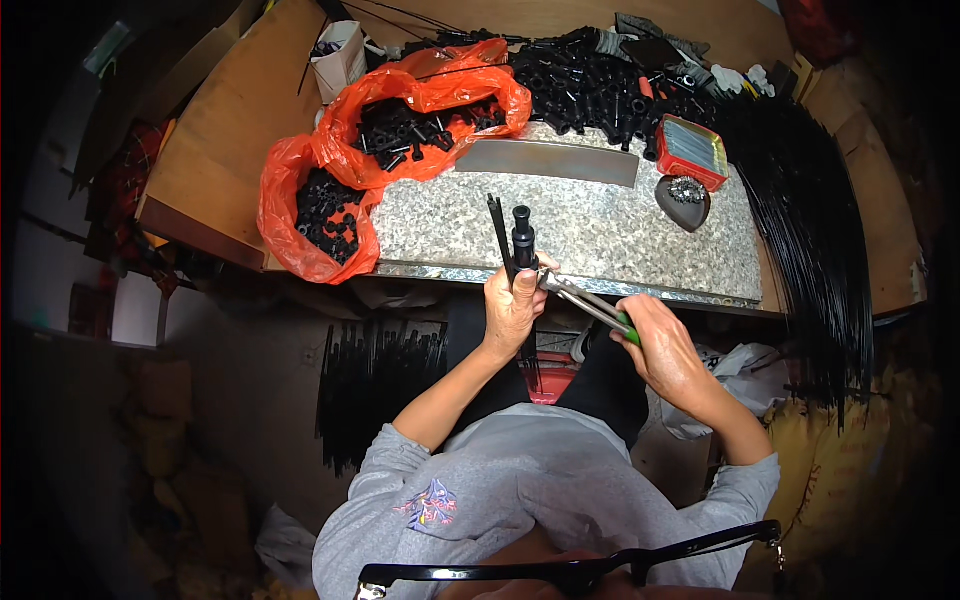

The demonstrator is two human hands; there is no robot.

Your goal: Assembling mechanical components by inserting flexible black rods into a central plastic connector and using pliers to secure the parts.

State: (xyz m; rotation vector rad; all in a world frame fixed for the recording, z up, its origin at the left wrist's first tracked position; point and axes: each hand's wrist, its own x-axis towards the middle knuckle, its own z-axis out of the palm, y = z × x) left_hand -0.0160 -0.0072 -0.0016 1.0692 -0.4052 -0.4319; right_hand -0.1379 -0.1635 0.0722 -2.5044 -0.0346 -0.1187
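Note:
My left hand point(508, 318) is closed around a black stepped tubular fitting point(522, 240), held upright at the table's front edge. Thin black rods point(500, 228) stick up from the same grip, and a dark length shows below the fist. In my right hand point(664, 345) are long metal pliers point(592, 303) with green grips. Their jaws reach the fitting beside my left fingertips; fingers partly hide what the jaws touch.
Orange plastic bags point(278, 225) of small black parts stand on the speckled stone tabletop point(560, 225). Behind lie a flat metal strip point(545, 162) and piled black tubes point(585, 85). On the right are a red box point(692, 155), a dark dish point(684, 210) and long black rods point(815, 220).

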